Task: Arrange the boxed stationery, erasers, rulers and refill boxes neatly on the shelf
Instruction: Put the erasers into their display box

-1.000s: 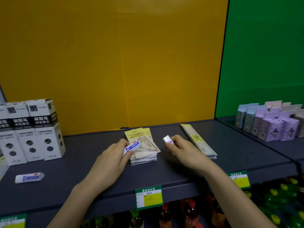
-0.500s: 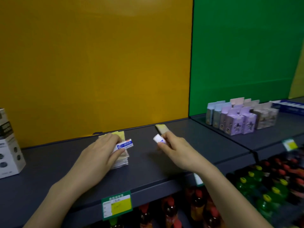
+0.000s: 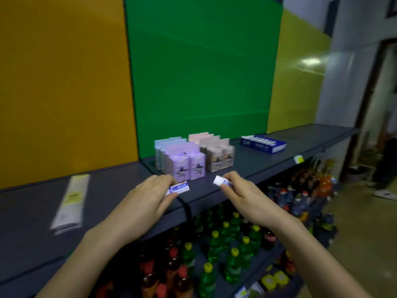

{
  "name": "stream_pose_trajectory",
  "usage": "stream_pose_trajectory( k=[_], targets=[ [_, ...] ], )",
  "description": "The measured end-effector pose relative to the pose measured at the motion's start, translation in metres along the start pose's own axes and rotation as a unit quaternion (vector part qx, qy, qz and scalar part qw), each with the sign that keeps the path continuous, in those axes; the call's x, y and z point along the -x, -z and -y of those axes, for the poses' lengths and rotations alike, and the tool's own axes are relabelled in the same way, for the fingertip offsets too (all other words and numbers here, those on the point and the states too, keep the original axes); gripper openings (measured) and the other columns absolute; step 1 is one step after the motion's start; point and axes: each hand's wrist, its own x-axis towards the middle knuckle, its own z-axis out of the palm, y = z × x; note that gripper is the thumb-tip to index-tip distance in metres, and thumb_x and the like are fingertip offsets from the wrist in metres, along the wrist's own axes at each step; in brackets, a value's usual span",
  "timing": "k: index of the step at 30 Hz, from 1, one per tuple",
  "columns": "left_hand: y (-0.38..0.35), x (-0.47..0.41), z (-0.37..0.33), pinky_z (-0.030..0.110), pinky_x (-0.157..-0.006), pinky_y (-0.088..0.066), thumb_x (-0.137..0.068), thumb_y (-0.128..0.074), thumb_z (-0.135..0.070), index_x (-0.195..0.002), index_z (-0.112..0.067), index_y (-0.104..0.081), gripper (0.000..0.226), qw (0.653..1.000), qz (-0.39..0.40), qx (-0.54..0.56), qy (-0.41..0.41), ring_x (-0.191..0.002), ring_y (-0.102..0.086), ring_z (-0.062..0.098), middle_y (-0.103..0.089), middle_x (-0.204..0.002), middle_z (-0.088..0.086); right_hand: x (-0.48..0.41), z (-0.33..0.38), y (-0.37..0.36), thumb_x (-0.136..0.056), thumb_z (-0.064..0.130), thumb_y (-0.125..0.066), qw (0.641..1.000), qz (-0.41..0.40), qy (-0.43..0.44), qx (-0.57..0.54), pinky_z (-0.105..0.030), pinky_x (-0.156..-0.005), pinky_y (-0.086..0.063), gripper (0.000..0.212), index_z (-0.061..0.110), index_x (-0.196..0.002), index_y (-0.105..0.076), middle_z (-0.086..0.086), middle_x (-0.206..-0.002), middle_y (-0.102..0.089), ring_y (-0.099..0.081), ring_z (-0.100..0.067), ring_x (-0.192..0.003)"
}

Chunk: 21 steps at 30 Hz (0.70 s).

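Observation:
My left hand (image 3: 148, 201) pinches a white eraser with a blue label (image 3: 179, 188) just above the front edge of the dark shelf (image 3: 247, 166). My right hand (image 3: 240, 194) grips a second white eraser (image 3: 219, 180), only its end showing past my fingers. Both erasers hover right in front of the purple boxes (image 3: 185, 166), which stand in a block with pale blue, pink and grey-brown boxes (image 3: 219, 158). A packet of rulers (image 3: 72, 198) lies flat on the shelf to the left, blurred.
A flat blue box (image 3: 263, 144) lies further right on the shelf. Below the shelf stand many bottles (image 3: 223, 250) with yellow and red caps. Orange, green and yellow panels back the shelf. A doorway and floor open at the far right.
The view has swung right; both hands carried their erasers from the yellow card stack to in front of the purple boxes. The white refill boxes and card stack have left the view.

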Motion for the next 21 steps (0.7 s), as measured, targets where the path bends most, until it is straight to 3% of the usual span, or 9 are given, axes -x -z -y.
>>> stream_pose_trajectory(
  k=[4,8,15,21],
  targets=[
    [-0.049,-0.052,-0.051,0.036,-0.082,-0.043,-0.083,-0.017,-0.053,-0.105,-0.023,-0.044,0.046,0.999,0.006,0.007,-0.031,-0.095,-0.049,0.019,-0.055,-0.1,-0.002,0.012,-0.072,0.049,-0.095,0.027,-0.043,1.0,0.0,-0.023,-0.004,-0.026,-0.055,-0.032,0.019,0.012,-0.105,-0.038,0.004,-0.072,-0.047,-0.041,-0.01,-0.059],
    [-0.087,-0.105,-0.091,0.035,-0.085,-0.041,-0.087,-0.026,-0.043,-0.106,-0.021,-0.043,0.033,0.998,0.033,0.022,-0.043,-0.098,-0.046,0.018,-0.052,-0.103,-0.003,0.013,-0.134,0.087,-0.095,0.025,-0.043,0.999,-0.001,-0.037,-0.005,-0.026,-0.055,-0.03,0.014,0.012,-0.101,-0.038,0.003,-0.073,-0.046,-0.038,-0.01,-0.058],
    [-0.144,-0.199,-0.124,0.038,-0.08,-0.04,-0.088,-0.044,-0.021,-0.1,-0.015,-0.046,0.014,0.997,0.051,0.014,-0.049,-0.087,-0.044,0.02,-0.053,-0.095,0.002,-0.019,-0.226,0.135,-0.09,0.022,-0.055,0.996,-0.066,-0.016,0.052,-0.02,-0.06,-0.033,0.008,0.019,-0.093,-0.049,0.006,-0.083,-0.051,-0.047,-0.011,-0.073],
    [-0.193,-0.288,-0.134,0.038,-0.081,-0.041,-0.088,-0.046,-0.022,-0.101,-0.013,-0.046,0.016,0.997,0.075,0.005,-0.033,-0.087,-0.045,0.021,-0.054,-0.097,0.004,-0.079,-0.299,0.168,-0.085,0.023,-0.062,0.99,-0.086,0.008,0.109,-0.03,-0.075,-0.041,0.015,0.016,-0.099,-0.062,-0.004,-0.095,-0.059,-0.056,-0.019,-0.088]
  ],
)
